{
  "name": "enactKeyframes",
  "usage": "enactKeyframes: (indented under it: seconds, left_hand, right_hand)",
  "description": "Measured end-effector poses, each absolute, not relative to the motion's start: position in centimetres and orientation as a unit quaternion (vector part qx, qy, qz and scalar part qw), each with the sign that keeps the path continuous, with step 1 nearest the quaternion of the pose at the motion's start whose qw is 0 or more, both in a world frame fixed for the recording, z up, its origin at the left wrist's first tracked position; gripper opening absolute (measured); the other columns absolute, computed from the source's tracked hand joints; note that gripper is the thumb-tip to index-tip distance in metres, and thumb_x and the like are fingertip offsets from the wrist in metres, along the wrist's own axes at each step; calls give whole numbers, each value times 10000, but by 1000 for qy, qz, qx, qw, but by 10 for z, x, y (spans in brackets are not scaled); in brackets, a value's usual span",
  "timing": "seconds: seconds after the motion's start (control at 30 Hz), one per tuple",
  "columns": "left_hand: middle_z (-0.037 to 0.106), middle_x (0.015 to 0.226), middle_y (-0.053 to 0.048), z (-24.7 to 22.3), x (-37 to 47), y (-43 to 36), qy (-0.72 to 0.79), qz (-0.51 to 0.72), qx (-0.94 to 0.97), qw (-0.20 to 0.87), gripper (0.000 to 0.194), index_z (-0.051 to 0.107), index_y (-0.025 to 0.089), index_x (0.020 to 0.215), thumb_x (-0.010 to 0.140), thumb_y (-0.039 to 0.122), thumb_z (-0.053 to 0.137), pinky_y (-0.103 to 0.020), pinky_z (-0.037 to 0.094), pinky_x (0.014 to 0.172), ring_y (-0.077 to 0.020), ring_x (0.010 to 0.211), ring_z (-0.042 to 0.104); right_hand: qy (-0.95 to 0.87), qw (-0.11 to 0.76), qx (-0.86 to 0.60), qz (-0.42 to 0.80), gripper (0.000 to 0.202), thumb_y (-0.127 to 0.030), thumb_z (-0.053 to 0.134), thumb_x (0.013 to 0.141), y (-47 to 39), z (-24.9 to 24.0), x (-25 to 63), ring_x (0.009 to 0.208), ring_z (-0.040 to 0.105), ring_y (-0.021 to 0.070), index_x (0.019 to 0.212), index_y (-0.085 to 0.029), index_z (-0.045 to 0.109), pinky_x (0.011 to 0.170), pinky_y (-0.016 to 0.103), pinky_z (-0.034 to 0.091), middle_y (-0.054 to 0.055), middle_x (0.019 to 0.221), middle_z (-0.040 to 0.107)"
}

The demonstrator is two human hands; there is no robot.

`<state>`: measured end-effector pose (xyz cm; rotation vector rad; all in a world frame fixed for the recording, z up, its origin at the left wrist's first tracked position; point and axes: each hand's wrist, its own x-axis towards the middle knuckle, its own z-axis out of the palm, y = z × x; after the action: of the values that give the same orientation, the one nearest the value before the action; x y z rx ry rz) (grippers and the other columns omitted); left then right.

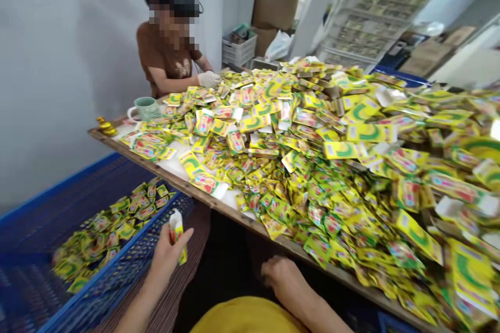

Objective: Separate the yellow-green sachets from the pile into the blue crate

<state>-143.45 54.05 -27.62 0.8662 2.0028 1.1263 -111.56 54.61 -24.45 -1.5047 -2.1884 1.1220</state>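
Observation:
My left hand (166, 250) is closed round a small yellow carton (177, 229) with its white end flap standing up, held between the table edge and the blue crate. Below the table's front edge, my right hand (282, 274) hangs with curled fingers; whether anything is inside them is hidden. Closest to it on the table is a heap of small yellow-green sachets (312, 208). Behind and around them, many flattened or open yellow cartons (269, 109) are piled up.
A blue plastic crate (128, 265) on the left holds several filled cartons (113, 229). A mug (146, 109) and a gold figurine (106, 126) stand at the left table corner (146, 163). Across the table a person (172, 57) works with a gloved hand (209, 79).

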Motion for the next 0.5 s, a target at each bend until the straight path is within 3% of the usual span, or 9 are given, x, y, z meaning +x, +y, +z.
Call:
enactKeyframes:
  seconds: [0.07,0.13,0.27,0.4,0.5]
  left_hand:
    - [574,799,9,-239,-1390,537,683,443,362,454,514,531,210,1104,708,503,678,-296,466,693,-175,719,567]
    - [591,809,-2,-210,-1346,537,594,438,373,563,470,517,207,1143,758,427,674,-289,473,694,-161,704,583]
    - [658,927,-88,-192,-1270,550,461,397,332,721,417,512,158,1121,796,372,663,-381,524,772,-220,798,653]
    - [665,1036,-139,-202,-1232,587,462,344,350,739,421,531,134,1076,758,333,721,-435,521,856,-273,944,658]
    - [670,1043,-135,-209,-1236,623,456,307,381,743,406,545,140,1061,744,307,735,-427,526,843,-282,960,658]
  right_hand:
    - [-764,136,-469,422,118,-154,599,753,552,-224,-1101,765,630,186,736,-225,693,715,279,461,14,752,688]
    - [-727,201,-500,426,89,-225,599,802,554,-207,-1076,788,617,166,834,-215,681,737,259,450,10,813,688]
    - [-622,288,-619,384,184,-362,595,818,555,-193,-1003,742,577,176,819,-181,632,702,274,435,21,760,644]
    - [-570,291,-642,421,222,-394,576,826,537,-203,-966,700,560,169,766,-182,603,663,269,430,10,702,612]
    - [-613,189,-590,490,69,-216,571,812,517,-233,-992,735,590,166,796,-181,628,667,258,437,26,758,645]
